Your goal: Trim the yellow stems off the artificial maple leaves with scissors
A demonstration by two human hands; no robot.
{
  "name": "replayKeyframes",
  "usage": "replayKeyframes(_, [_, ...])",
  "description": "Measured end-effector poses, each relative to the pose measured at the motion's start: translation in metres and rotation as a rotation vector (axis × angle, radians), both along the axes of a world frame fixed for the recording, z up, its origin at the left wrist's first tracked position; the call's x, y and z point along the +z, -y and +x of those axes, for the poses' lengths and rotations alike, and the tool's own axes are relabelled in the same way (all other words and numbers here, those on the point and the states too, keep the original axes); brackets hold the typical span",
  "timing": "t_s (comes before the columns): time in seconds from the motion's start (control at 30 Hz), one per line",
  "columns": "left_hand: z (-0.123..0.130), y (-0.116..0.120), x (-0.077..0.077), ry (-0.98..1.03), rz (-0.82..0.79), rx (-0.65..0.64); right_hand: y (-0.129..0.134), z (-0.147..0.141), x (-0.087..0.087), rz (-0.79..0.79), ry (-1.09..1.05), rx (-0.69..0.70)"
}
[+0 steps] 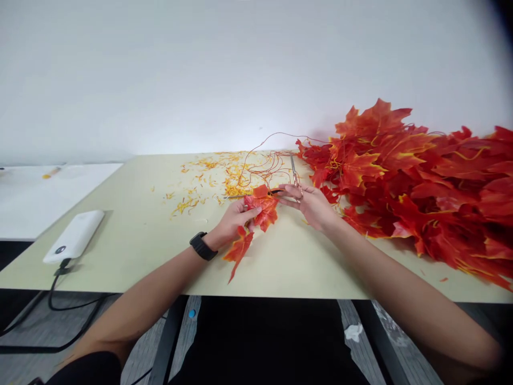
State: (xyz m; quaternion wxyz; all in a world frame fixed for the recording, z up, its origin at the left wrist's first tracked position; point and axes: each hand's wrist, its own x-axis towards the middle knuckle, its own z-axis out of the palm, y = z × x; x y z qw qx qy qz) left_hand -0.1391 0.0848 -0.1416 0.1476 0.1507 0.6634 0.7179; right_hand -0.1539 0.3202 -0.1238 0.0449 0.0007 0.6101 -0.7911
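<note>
The left hand [236, 222] holds a red fake leaf [260, 211] tight, and the right hand [310, 206] pinches thin metal scissors [295, 179] just beside it. The hands are close but apart. A big pile of red leaves [401, 176] sits on the counter [120, 251] right of that leaf.

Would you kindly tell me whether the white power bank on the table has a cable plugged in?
Yes: a black cable runs from the power bank over the table edge.
</note>
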Motion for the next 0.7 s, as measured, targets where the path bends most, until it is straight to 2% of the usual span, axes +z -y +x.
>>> replayKeyframes(0.27, [0.001,-0.005,-0.009,0.054,0.029,-0.049,0.008,0.002,-0.012,-0.083,0.144,0.171])
replayKeyframes(0.43, [0.002,-0.009,-0.012,0.115,-0.007,-0.063,0.013,0.002,-0.015,-0.077,0.038,0.038])
replayKeyframes(0.53, [0.003,-0.013,-0.013,0.127,0.046,0.018,0.013,0.002,-0.015,-0.033,-0.053,-0.002])
replayKeyframes(0.63, [0.001,-0.017,-0.016,0.044,0.105,0.138,0.015,0.004,-0.015,0.039,-0.103,0.056])
replayKeyframes(0.7, [-0.001,-0.018,-0.019,-0.003,0.081,0.187,0.018,0.005,-0.016,0.074,-0.114,0.101])
